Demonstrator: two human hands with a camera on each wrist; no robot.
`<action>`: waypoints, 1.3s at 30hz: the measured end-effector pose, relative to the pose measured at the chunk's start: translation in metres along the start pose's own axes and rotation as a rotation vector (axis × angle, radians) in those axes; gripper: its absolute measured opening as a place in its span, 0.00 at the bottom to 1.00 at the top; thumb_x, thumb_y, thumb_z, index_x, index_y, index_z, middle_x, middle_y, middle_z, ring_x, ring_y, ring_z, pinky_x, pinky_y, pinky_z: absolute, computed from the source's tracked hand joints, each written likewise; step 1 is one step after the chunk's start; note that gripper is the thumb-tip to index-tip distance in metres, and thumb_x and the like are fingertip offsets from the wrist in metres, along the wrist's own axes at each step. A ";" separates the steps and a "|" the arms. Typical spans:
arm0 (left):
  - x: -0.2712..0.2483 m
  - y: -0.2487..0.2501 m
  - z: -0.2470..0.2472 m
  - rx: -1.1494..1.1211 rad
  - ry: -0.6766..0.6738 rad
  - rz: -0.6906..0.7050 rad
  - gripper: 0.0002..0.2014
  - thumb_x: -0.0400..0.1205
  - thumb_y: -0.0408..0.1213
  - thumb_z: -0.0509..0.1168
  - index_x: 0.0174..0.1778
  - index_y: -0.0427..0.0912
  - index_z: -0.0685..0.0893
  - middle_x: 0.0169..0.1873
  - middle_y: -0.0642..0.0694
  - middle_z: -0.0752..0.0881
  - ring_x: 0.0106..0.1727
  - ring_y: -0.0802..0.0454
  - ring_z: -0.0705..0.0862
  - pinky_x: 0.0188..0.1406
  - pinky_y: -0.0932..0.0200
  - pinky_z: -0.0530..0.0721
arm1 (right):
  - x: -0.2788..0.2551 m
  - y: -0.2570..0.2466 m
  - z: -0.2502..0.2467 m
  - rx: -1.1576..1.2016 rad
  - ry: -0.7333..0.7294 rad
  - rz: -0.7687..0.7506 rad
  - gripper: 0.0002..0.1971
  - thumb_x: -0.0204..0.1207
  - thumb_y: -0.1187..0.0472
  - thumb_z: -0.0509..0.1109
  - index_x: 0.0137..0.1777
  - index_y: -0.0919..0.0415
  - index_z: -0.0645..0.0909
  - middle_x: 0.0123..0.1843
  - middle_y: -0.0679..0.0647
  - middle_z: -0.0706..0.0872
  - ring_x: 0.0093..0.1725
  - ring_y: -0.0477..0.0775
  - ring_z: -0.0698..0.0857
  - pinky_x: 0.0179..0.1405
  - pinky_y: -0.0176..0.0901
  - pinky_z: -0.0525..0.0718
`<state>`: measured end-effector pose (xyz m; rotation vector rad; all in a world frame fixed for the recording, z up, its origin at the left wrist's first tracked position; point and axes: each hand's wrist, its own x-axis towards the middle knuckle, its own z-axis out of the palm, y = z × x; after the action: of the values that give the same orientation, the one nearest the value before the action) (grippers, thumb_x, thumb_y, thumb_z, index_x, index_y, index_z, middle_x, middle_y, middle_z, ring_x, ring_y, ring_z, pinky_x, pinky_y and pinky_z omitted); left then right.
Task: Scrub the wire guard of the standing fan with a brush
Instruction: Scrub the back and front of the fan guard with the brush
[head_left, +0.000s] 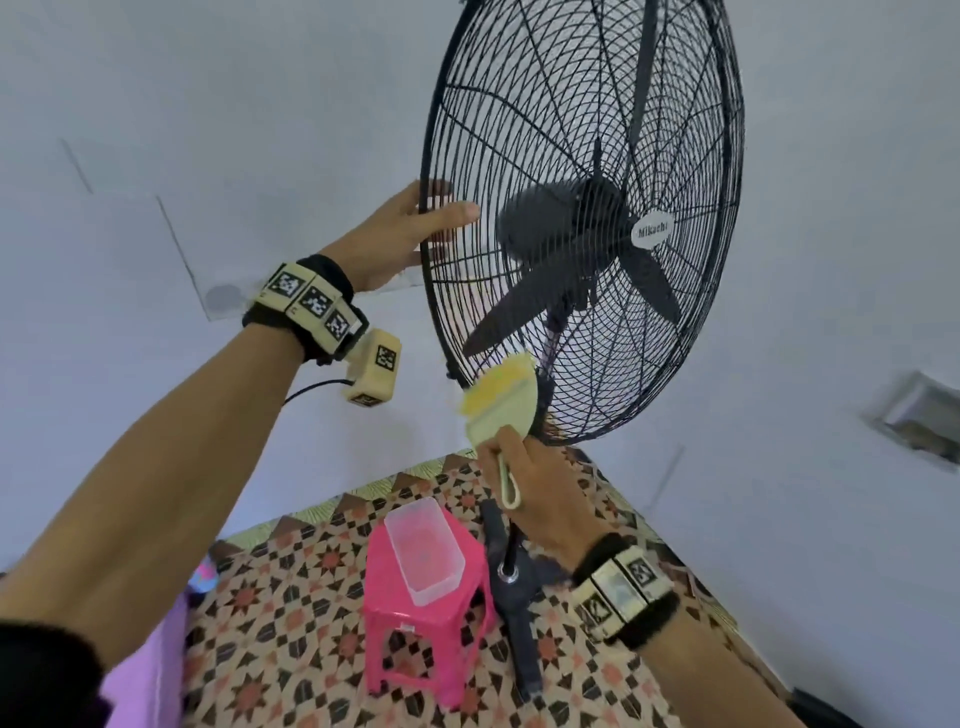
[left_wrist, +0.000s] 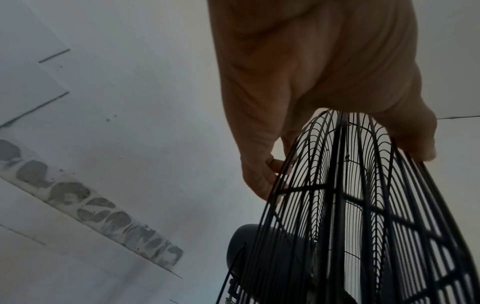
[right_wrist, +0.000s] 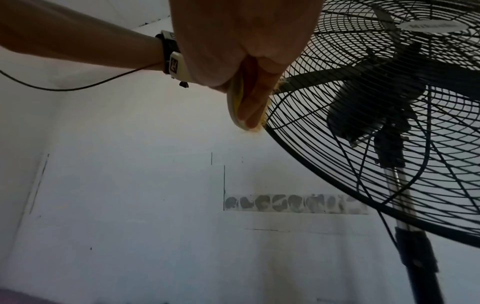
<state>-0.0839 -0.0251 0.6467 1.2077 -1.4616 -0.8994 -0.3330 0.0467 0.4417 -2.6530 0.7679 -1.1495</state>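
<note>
White wall behind; left hand (head_left: 400, 234) fingers clamp wire guard (head_left: 582, 218) rim, right hand (head_left: 530, 499) grips brush (head_left: 501, 402); press bristles firmly along wires.

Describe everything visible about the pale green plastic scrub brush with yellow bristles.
The pale green plastic scrub brush with yellow bristles has a curved, fan-shaped back and a thin looped handle hanging below. The right hand grips it, thumb on the back and fingers along the bristle side. It is held tilted, bristles pressed against the lower left rim of the black wire fan guard. It looks blurred in the head view.
</note>
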 end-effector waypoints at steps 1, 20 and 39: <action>0.000 -0.002 0.002 -0.014 0.009 0.005 0.36 0.76 0.57 0.78 0.75 0.45 0.77 0.56 0.54 0.85 0.59 0.55 0.86 0.66 0.50 0.85 | -0.006 0.002 0.000 0.010 0.001 0.027 0.05 0.90 0.57 0.63 0.53 0.56 0.71 0.35 0.46 0.80 0.27 0.40 0.73 0.20 0.26 0.68; -0.010 0.001 0.033 -0.069 0.021 0.033 0.12 0.85 0.50 0.72 0.56 0.50 0.79 0.44 0.57 0.81 0.47 0.58 0.83 0.53 0.56 0.81 | 0.037 -0.015 -0.039 0.269 0.163 -0.054 0.13 0.90 0.52 0.61 0.52 0.61 0.77 0.37 0.51 0.82 0.29 0.47 0.79 0.24 0.33 0.74; -0.010 -0.006 0.040 0.017 0.186 0.056 0.42 0.70 0.64 0.82 0.69 0.37 0.79 0.50 0.50 0.83 0.55 0.50 0.83 0.66 0.45 0.82 | 0.068 0.002 -0.069 0.560 0.293 0.178 0.11 0.90 0.61 0.65 0.43 0.58 0.78 0.39 0.43 0.88 0.33 0.47 0.88 0.26 0.46 0.84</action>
<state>-0.1209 -0.0187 0.6296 1.2228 -1.3491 -0.7176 -0.3442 0.0142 0.5326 -1.9516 0.5941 -1.4623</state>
